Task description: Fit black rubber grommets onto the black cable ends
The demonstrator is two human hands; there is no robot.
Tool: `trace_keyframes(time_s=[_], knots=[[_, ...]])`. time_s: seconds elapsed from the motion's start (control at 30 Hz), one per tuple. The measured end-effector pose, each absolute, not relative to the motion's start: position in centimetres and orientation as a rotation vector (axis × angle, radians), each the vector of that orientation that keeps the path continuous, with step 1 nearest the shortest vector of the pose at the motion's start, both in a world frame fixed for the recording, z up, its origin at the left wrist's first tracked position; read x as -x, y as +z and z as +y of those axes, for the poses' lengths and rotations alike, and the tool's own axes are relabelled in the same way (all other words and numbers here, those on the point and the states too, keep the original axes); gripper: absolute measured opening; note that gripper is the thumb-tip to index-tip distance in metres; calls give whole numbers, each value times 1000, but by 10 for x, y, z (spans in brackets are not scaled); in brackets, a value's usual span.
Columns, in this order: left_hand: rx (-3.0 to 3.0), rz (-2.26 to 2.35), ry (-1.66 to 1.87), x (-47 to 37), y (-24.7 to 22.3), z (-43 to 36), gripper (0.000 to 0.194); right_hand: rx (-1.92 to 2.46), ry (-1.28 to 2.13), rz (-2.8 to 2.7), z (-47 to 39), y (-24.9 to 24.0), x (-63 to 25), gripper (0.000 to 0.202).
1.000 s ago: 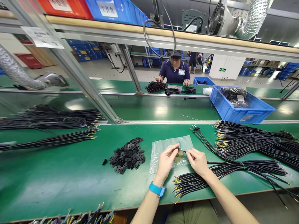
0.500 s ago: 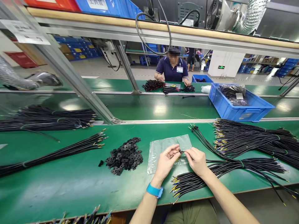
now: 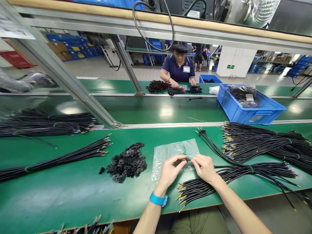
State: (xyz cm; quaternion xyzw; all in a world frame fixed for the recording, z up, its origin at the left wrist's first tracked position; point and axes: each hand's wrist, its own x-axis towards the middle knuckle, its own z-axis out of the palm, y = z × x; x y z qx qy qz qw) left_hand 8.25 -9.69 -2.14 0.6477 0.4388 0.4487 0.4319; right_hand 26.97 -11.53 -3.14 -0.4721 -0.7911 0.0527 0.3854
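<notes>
My left hand (image 3: 171, 169), with a blue band at the wrist, pinches a small dark piece at the end of a black cable. My right hand (image 3: 203, 167) is closed on that cable (image 3: 216, 167) just beside it, the fingertips of both hands nearly touching. Under the hands lies a clear plastic bag (image 3: 162, 157). Left of the bag is a pile of small flat black pieces with holes (image 3: 128, 161). A bundle of black cables with yellow tips (image 3: 234, 175) lies below and right of my right hand.
More cable bundles lie at the right (image 3: 255, 139) and left (image 3: 73, 157). A blue bin (image 3: 255, 113) stands at the back right. Across the bench a person (image 3: 179, 70) handles dark parts. A slanted metal post (image 3: 73, 74) rises at the left.
The view has shifted slightly. My left fingers have straightened somewhat around the small piece. Across the bench, the person's hand has moved towards the middle parts.
</notes>
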Motion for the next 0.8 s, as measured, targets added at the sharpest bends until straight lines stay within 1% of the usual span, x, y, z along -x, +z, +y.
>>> trace_keyframes(time_s=[0.1, 0.27, 0.4, 0.53, 0.7, 0.8], knots=[[-1741, 1008, 1152, -82, -19, -97, 12, 1201, 239, -2013, -115, -29, -270, 35], [-1840, 837, 1172, -86, -17, -98, 13, 1156, 518, -1941, -115, -30, -272, 37], [-1866, 824, 1189, -93, -19, -101, 13, 1144, 631, -1875, -113, -33, -271, 37], [-1831, 931, 1215, -98, -18, -100, 14, 1186, 593, -1785, -112, -34, -268, 35], [-1706, 1092, 1165, -96, -16, -97, 11, 1222, 484, -1699, -117, -34, -268, 24], [-1663, 1085, 1149, -95, -19, -97, 11, 1191, 479, -1745, -119, -33, -269, 27]])
